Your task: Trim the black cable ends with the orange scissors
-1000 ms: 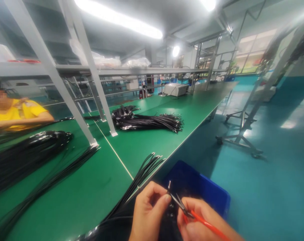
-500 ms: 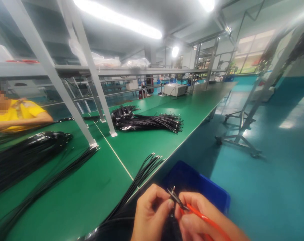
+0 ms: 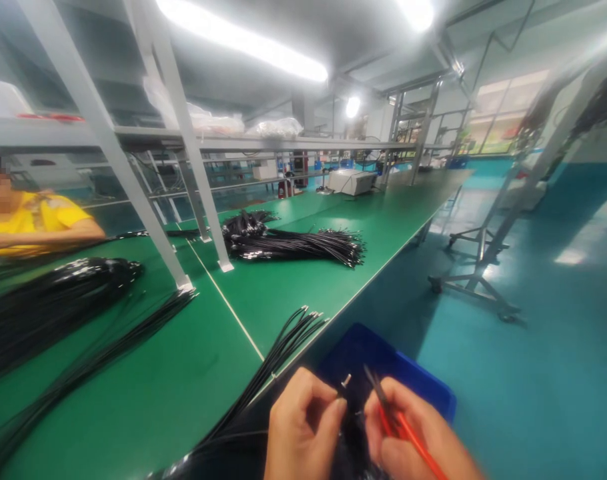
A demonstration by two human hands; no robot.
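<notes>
Thumb and forefinger of my left hand [image 3: 306,417] are pinched together at the end of a thin black cable, whose bright metal tip [image 3: 346,381] sticks up just beyond them. Most of that cable is hidden by my fingers. My right hand [image 3: 418,417] is closed around red-handled pliers [image 3: 416,441], their slim dark jaws pointing up and to the left. A small gap separates the jaws from the metal tip. Beside my left hand, a bundle of black cables [image 3: 276,357] with metal ends lies over the edge of the green table [image 3: 183,380].
Below my hands stands a blue bin [image 3: 423,377]. Farther along the table lies a thick bundle of black cables [image 3: 303,247]; more coiled cables [image 3: 63,300] lie at left. White shelf posts [image 3: 203,200] rise from the tabletop. A person in yellow [image 3: 43,220] sits across. A wheeled rack [image 3: 476,267] stands right.
My right hand has moved slightly right with the pliers, so their jaws have come away from the cable's metal tip. My left hand stays nearly in place.
</notes>
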